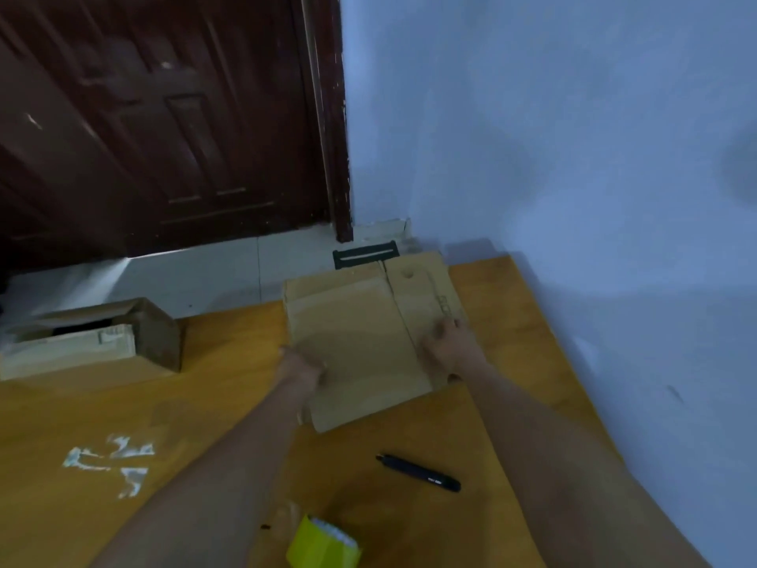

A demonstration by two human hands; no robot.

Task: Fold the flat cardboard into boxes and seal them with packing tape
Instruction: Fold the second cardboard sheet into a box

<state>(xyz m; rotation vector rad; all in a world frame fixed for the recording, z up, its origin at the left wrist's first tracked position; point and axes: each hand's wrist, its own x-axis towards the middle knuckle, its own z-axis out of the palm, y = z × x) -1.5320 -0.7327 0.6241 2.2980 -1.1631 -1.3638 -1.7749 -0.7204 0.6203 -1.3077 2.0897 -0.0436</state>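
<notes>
A flat brown cardboard piece (360,334) lies on the wooden table (123,403) near its far edge. My left hand (301,368) holds its left edge, fingers curled under the board. My right hand (450,346) grips the right part of the cardboard, thumb on top near a fold line. A yellow-green roll of packing tape (323,545) stands at the near edge. A folded cardboard box (94,338) with loose top flaps sits at the far left of the table.
A black pen-shaped cutter (418,472) lies on the table between the tape and the cardboard. White tape scraps (110,461) stick to the table at the left. A dark door (164,116) and a blue wall (573,157) stand behind.
</notes>
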